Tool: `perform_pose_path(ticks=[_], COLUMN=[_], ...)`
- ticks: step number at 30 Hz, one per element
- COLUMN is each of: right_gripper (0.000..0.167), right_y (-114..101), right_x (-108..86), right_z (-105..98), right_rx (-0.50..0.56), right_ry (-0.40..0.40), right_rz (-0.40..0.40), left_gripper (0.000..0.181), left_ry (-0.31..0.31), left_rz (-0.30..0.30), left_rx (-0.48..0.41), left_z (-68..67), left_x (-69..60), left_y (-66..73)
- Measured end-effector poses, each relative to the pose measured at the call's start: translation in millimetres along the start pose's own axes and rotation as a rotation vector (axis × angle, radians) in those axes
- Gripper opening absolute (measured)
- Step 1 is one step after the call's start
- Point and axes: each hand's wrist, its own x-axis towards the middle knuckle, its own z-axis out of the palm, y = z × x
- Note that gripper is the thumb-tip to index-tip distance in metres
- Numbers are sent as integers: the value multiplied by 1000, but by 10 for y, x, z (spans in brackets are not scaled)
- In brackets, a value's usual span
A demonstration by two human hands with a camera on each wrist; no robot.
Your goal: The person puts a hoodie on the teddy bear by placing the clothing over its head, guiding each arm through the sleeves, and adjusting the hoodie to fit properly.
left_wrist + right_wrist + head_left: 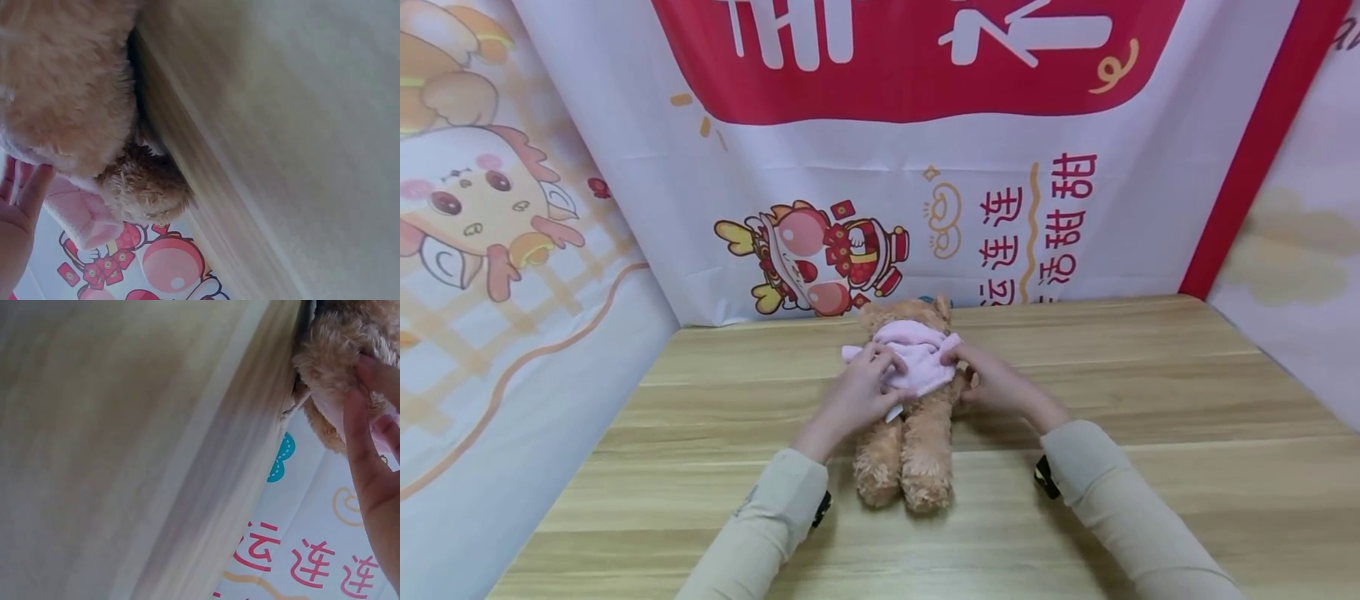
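A light brown plush bear (927, 450) lies on its back or front, cannot tell which, with its legs toward the camera. Around its upper body is a pink cloth garment (925, 367), also visible in the left wrist view as pink cloth (87, 215). The left hand (867, 387) grips the garment's left part with bent fingers, thumb near the lower hem. At the other side, the right hand (1000, 385) has its index finger on the garment's edge. In the right wrist view, the thumb and a finger of the right hand (375, 481) pinch the bear's furry arm (331, 359).
The wooden table (737, 492) extends around the bear. Behind it hangs a white and red printed cloth (865, 167), with more printed cloth at both sides. A small white tag (893, 413) shows below the garment. Something blue-green is partly visible behind the bear's head.
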Motion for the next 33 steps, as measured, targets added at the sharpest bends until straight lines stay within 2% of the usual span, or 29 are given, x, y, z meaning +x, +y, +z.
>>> perform_pose_path(ticks=[4,9,13,20,23,27,30,33], right_gripper=[41,28,23,30,30,24,23,24], right_y=[-18,-15,-10,-38,-53,-82,-104,-110], right_x=[8,23,39,50,54,58,47,25], right_z=[-13,-11,5,18,29,39,5,-75], right_rx=[-76,-173,-175,-117,-120,-132,-125,-131], right_ry=[16,77,109,169,207,262,242,162], right_rz=[16,-43,-66,-45,-5,72,120,133], left_gripper=[56,62,66,71,70,73,78,70], left_ry=[-10,33,58,12,13,26,16,6], left_rz=[-127,-198,-252,-260,-267,-308,-316,-263], left_rx=[0,-4,-15,-21,-19,-37,-49,-63], left_z=[5,7,24,40,31,36,40,31], left_x=[10,24,12,16,12,9,14,22], left_y=[-13,-24,-54,-88,-70,-47,-45,-71])
